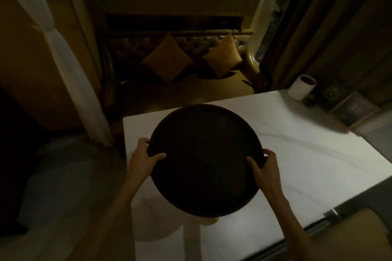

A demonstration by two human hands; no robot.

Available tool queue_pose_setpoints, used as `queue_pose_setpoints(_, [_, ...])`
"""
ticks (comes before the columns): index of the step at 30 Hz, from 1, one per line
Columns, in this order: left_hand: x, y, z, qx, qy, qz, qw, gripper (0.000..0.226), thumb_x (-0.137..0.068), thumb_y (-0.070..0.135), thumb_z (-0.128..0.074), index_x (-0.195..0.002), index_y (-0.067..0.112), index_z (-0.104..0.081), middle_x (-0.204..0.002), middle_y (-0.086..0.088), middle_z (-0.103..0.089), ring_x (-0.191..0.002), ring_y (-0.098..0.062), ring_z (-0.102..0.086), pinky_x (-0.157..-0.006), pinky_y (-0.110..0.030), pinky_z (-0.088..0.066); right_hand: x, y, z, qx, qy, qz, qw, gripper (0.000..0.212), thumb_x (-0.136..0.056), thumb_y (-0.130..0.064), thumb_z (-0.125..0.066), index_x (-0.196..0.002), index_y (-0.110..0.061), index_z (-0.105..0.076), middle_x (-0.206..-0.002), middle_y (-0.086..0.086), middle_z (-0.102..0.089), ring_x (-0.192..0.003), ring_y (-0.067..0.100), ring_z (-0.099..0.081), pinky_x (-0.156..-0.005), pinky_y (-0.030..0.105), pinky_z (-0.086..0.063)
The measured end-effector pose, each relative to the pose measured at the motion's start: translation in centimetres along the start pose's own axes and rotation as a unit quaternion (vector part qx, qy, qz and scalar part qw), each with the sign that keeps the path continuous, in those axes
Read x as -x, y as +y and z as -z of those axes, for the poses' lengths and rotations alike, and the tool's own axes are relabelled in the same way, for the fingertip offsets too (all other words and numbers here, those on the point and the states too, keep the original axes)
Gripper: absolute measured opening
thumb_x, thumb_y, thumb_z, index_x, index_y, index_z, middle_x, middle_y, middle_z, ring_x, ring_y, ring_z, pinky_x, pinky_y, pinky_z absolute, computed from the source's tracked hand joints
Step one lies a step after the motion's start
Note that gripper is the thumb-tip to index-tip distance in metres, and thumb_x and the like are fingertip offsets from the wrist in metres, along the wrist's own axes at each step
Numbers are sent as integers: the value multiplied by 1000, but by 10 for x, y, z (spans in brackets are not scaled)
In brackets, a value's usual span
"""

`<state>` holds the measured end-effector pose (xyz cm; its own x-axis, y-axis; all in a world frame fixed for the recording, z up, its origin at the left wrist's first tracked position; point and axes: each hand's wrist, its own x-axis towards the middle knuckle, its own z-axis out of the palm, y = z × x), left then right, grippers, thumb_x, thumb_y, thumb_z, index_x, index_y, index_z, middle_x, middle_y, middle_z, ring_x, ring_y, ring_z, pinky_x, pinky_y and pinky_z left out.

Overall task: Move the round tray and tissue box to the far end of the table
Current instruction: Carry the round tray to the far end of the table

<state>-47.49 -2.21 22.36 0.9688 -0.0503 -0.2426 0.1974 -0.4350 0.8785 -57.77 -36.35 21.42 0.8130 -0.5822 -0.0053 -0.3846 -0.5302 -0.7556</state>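
A large, dark, round tray (204, 154) hangs above the white marble table (307, 154), casting a shadow on the tabletop below it. My left hand (144, 159) grips the tray's left rim, thumb on the inside. On the opposite rim, my right hand (264, 167) holds on the same way. A white cylindrical holder (301, 90), possibly the tissue box, stands at the table's far right corner. I cannot tell for sure what it is.
A dark framed object (352, 110) leans at the table's right edge by curtains. Beyond the far edge is a sofa with two orange cushions (167, 61). A white curtain (63, 59) hangs on the left. A metal rail (331, 214) runs at the near right.
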Motion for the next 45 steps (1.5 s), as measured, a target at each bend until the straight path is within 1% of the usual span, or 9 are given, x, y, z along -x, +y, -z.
queue_pose_setpoints(4, [-6, 22, -47, -35, -4, -22, 999, 55, -78, 27, -77, -119, 12, -42, -99, 1, -52, -87, -18, -55, -59, -21, -43, -16, 27, 32, 7, 9, -26, 1000, 62, -87, -35, -70, -134, -8, -41, -95, 3, -56, -76, 10, -56, -71, 29, -48])
queue_pose_setpoints(8, [-22, 41, -104, -44, 6, -22, 999, 54, -76, 26, -78, -115, 10, -44, -83, 6, -51, -77, -19, -57, -52, -22, -37, -60, 65, 57, 9, 3, -29, 1000, 63, -87, -34, -70, -135, -6, -41, -88, 2, -57, -74, 14, -59, -65, 27, -48])
queue_pose_setpoints(16, [-41, 91, -198, -66, 82, 19, 994, 57, -76, 28, -78, -119, 9, -46, -96, -5, -55, -87, -27, -58, -54, -23, -38, -179, 116, 93, -19, -69, 16, 997, 62, -87, -36, -69, -134, -8, -41, -100, 8, -58, -79, 19, -60, -71, 31, -51])
queue_pose_setpoints(21, [-45, 121, -228, -82, 101, 39, 991, 58, -77, 30, -77, -121, 9, -45, -111, -13, -60, -98, -32, -61, -71, -34, -46, -221, 128, 115, -24, -86, 41, 995, 61, -87, -36, -70, -134, -9, -42, -101, 2, -56, -78, 12, -57, -70, 26, -48])
queue_pose_setpoints(25, [-55, 131, -248, -86, 102, 21, 991, 57, -77, 30, -77, -120, 9, -45, -103, -10, -60, -94, -32, -62, -67, -33, -44, -228, 136, 128, -16, -73, 28, 997, 63, -87, -38, -70, -136, -10, -40, -109, 8, -59, -88, 21, -61, -73, 28, -51])
queue_pose_setpoints(30, [-79, 131, -285, -67, 61, -25, 996, 51, -80, 26, -75, -117, 7, -46, -96, -4, -56, -81, -21, -55, -52, -21, -35, -231, 155, 151, 19, -16, 22, 999, 61, -86, -40, -70, -133, -12, -42, -100, 5, -61, -80, 15, -61, -67, 25, -48])
queue_pose_setpoints(38, [-124, 162, -397, -44, -29, -56, 997, 53, -79, 32, -76, -116, 5, -47, -96, 0, -54, -82, -17, -53, -54, -14, -32, -279, 220, 206, 41, 26, -53, 997, 56, -87, -37, -70, -130, -11, -45, -90, -2, -57, -74, 9, -57, -65, 24, -46])
queue_pose_setpoints(42, [-160, 185, -471, -33, -71, -72, 994, 61, -73, 56, -66, -109, 11, -47, -97, -1, -57, -85, -18, -57, -60, -19, -41, -336, 267, 227, 40, 32, -87, 995, 55, -88, -35, -70, -130, -9, -45, -99, 6, -61, -78, 20, -59, -72, 32, -52])
queue_pose_setpoints(45, [-192, 197, -533, -57, -92, -55, 993, 53, -77, 53, -65, -108, 15, -46, -102, -5, -59, -90, -21, -60, -69, -32, -51, -387, 306, 242, 37, 39, -109, 993, 55, -88, -36, -69, -129, -9, -45, -99, 5, -59, -80, 22, -60, -72, 34, -52])
